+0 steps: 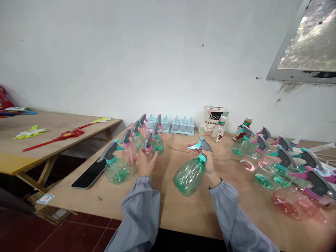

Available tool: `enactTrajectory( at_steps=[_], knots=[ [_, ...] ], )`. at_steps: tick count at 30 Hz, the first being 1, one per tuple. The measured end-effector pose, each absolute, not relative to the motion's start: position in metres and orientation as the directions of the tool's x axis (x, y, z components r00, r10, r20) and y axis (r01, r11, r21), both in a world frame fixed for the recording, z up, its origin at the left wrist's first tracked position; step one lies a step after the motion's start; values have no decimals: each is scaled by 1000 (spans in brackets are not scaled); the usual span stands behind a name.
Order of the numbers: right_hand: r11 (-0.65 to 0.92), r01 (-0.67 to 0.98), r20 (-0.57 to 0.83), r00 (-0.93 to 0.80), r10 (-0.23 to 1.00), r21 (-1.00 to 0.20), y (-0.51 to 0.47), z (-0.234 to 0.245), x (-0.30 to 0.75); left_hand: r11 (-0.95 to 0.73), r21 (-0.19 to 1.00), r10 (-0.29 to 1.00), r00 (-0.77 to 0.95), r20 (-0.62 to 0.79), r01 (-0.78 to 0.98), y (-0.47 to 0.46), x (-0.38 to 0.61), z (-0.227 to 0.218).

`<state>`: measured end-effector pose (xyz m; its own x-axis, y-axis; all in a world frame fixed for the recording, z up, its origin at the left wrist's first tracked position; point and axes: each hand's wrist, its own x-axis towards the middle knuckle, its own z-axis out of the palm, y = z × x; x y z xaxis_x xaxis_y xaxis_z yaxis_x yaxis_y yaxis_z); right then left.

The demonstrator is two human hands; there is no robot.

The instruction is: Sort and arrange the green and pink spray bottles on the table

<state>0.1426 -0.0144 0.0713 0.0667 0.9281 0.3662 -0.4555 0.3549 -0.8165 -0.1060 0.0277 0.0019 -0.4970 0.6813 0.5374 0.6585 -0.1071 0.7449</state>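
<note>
My right hand [209,161] grips a clear green spray bottle [189,175] around its neck, holding it tilted above the plywood table [183,210], its grey and teal trigger head [201,145] pointing away from me. My left hand [146,163] is closed on a pink spray bottle [148,151] that stands in a cluster of green and pink spray bottles [136,140] at the left. Grey sleeves cover both my forearms.
Several more spray bottles [283,168] lie and stand at the right. A black phone [88,174] lies near the left edge. Blue ice-pop moulds [182,125], a small carton [212,120] and two small bottles stand by the wall. A second table [39,140] at the left holds fly swatters.
</note>
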Motion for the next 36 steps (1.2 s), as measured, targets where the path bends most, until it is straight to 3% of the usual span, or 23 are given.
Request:
enactTrajectory(
  at_steps=[4, 9, 12, 17, 19, 24, 29, 34, 36],
  knots=[
    [386, -474, 385, 103, 917, -791, -20, 72, 141, -57, 612, 739, -378, 557, 789, 25, -83, -10],
    [305, -501, 371, -34, 928, -810, -21, 71, 141, -159, 510, 722, -253, 644, 845, 20, -55, -18],
    [327, -484, 384, -19, 923, -811, -23, 69, 141, -208, 479, 694, -217, 687, 853, 18, -49, -20],
    [345, -499, 435, -74, 897, -795, -25, 67, 137, -223, 473, 693, -203, 692, 852, 18, -49, -21],
    [323, -501, 427, -106, 898, -803, -24, 65, 135, -224, 475, 694, -202, 691, 851, 18, -50, -21],
    [361, -469, 407, 3, 913, -806, -21, 57, 136, -240, 470, 673, -204, 711, 849, 19, -49, -22],
    [288, -464, 365, -83, 927, -837, -20, 57, 135, -258, 480, 667, -205, 716, 839, 19, -49, -23],
    [347, -408, 327, 121, 937, -844, -12, 54, 134, -290, 493, 669, -195, 717, 821, 20, -50, -24],
    [334, -389, 310, 123, 943, -859, -11, 53, 136, -296, 497, 671, -193, 716, 815, 20, -50, -25]
  ],
)
